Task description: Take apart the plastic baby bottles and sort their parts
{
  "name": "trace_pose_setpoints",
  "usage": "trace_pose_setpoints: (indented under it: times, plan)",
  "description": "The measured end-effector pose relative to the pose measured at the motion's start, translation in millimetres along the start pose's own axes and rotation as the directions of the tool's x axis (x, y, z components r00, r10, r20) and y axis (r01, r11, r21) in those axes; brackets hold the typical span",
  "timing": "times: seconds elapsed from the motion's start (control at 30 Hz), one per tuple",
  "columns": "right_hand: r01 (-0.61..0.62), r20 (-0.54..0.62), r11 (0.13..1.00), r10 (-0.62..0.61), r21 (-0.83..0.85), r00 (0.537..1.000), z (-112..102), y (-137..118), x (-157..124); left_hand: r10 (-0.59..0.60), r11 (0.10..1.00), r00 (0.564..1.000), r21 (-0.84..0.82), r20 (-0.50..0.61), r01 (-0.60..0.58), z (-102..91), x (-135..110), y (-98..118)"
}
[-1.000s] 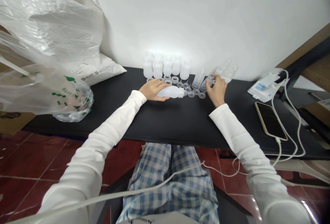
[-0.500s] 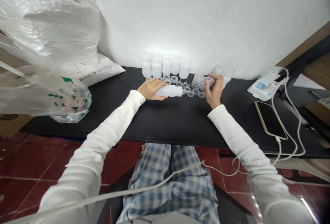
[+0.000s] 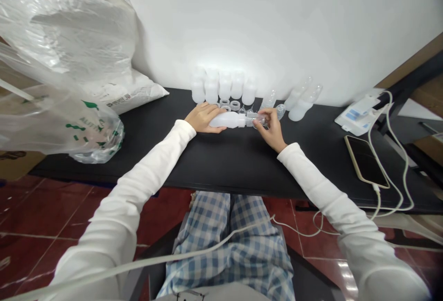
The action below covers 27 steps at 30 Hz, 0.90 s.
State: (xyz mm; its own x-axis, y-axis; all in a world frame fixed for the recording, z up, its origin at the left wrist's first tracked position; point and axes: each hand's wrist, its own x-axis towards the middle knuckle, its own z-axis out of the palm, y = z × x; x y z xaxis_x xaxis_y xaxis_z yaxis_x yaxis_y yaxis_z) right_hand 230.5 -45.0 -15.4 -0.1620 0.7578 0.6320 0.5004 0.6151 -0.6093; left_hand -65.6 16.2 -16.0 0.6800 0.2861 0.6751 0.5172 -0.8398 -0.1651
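Observation:
My left hand (image 3: 202, 117) is wrapped round a white plastic bottle (image 3: 228, 119) that lies on its side on the black table (image 3: 221, 158), neck pointing right. My right hand (image 3: 272, 128) pinches a small clear nipple piece (image 3: 258, 118) right at the bottle's neck. Behind them stands a row of several white bottles (image 3: 224, 87) against the wall, with white rings (image 3: 230, 104) and clear nipples (image 3: 268, 102) in front of them. Two clear caps (image 3: 304, 98) lean near the wall to the right.
Large plastic bags (image 3: 62, 84) fill the table's left end. At the right lie a phone (image 3: 367, 161) on a white cable (image 3: 391, 153) and a white packet (image 3: 358, 115). Another white cable (image 3: 207, 248) crosses my lap. The floor is red tile.
My right hand picked a clear piece from the pile near the wall and carried it left to the neck of the bottle. My left hand kept hold of the bottle.

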Motion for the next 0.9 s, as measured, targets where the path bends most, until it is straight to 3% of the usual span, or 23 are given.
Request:
trace_pose_setpoints:
  times: [0.33,0.67,0.9]
  plan:
    - [0.003,0.148,0.995,-0.018,0.101,0.989,2.4,5.2,0.7,-0.02,1.0,1.0,0.024,0.002,0.02,-2.4,-0.1,-0.1]
    - [0.194,0.187,0.98,-0.198,0.035,0.962,2.6,5.1,2.7,-0.009,1.0,1.0,-0.023,-0.003,0.009,1.6,0.5,3.1]
    - [0.258,0.237,0.966,-0.249,-0.006,0.939,1.0,1.7,1.9,0.014,0.998,1.0,-0.061,0.013,-0.013,1.2,1.3,5.0]
